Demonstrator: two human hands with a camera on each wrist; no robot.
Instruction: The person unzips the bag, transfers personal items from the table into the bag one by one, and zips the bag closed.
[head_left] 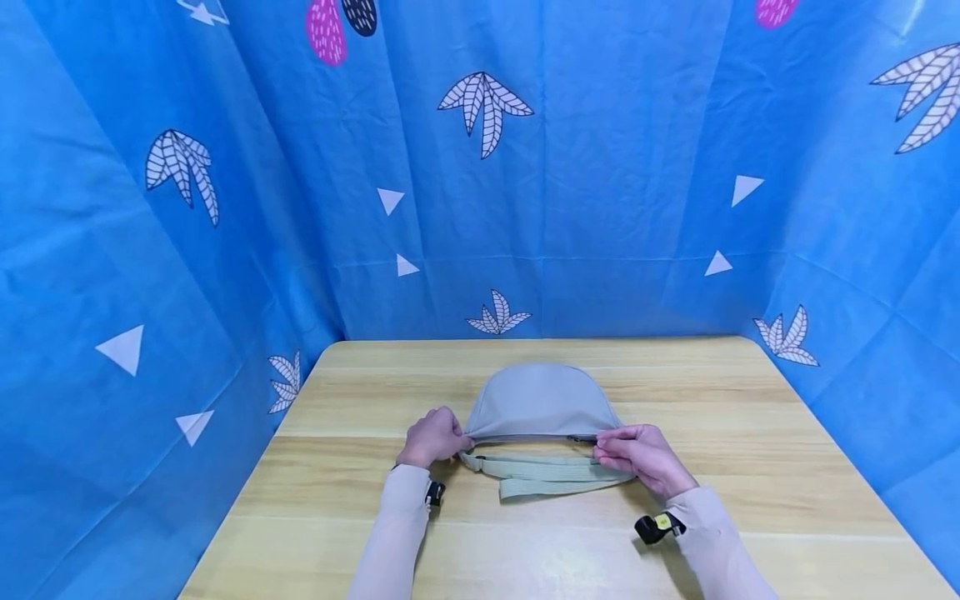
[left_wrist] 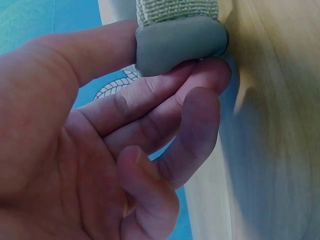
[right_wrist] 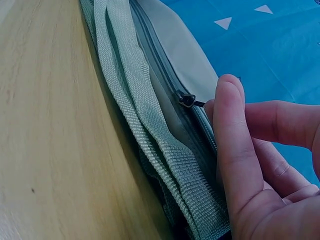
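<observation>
A pale grey-green waist bag (head_left: 543,400) lies on the table with its curved side away from me. Its zipper (right_wrist: 165,75) runs along the near edge. My left hand (head_left: 435,437) pinches the bag's left end, at the smooth end tab (left_wrist: 180,45) where the webbing is joined; the other fingers curl loosely below it. At the right part of the zipper, my right hand (head_left: 637,457) pinches the dark puller of the zipper slider (right_wrist: 187,100) between thumb and forefinger. The light green strap (head_left: 555,473) lies folded in front of the bag, partly behind the right hand.
The wooden table (head_left: 360,392) has rounded far corners. Blue printed curtains (head_left: 600,183) hang behind it and along both sides. A small black camera (head_left: 652,527) sits on the right wrist, another (head_left: 435,493) on the left.
</observation>
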